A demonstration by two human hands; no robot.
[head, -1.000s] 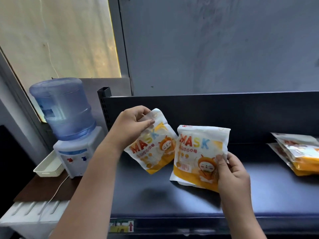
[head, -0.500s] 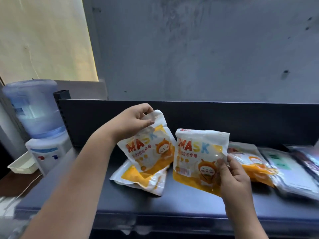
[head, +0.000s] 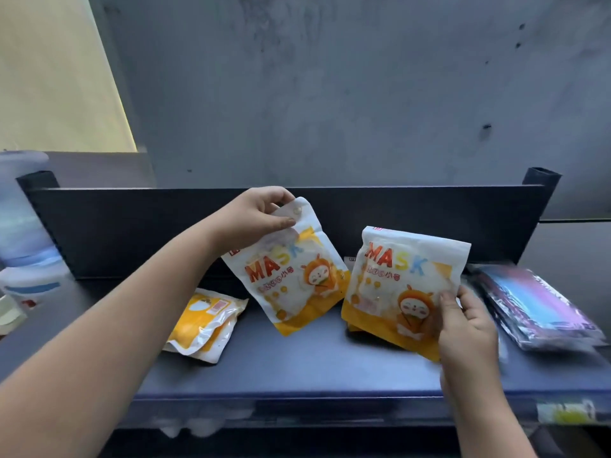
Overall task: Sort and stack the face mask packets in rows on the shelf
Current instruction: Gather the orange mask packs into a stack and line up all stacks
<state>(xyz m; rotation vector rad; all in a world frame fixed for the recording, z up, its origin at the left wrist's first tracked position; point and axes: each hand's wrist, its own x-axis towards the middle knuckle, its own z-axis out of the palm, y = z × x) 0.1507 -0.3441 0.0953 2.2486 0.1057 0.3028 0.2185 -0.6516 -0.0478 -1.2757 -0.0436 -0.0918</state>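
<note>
1. The left hand [head: 261,213] has its fingers [head: 281,222] pinched together on the top corner of a white-and-orange plastic packet printed "MASK" with a cartoon face [head: 291,276]. The packet hangs tilted below the fingers, its lower edge clear of the shelf.
2. The right hand [head: 466,328] has thumb and fingers [head: 446,305] clamped on the lower right corner of a second white-and-orange "MASK" packet [head: 400,282]. This one stands nearly upright, up and to the left of the fingers, its printed face toward the camera. Whether its bottom edge touches the shelf I cannot tell.
3. The two held packets sit side by side between the hands, close but apart.
4. Below and to the left of the left fingers, a small pile of orange-and-white packets in clear wrap [head: 205,322] lies flat on the dark blue-grey metal shelf [head: 297,368]; how many are in it I cannot tell.
5. Just behind the right hand's packet, an orange edge of another packet shows on the shelf, mostly hidden.
6. To the right of the right fingers lies a flat stack of dark, glossy packets with blue and pink tints [head: 535,305], blurred, resting on the shelf.
7. Behind both hands, the shelf's dark back panel [head: 132,233] stands upright, with a grey concrete wall [head: 330,94] above it.
8. Far left of the left arm, part of a water dispenser with a blue bottle [head: 23,226] shows beyond the shelf end.
</note>
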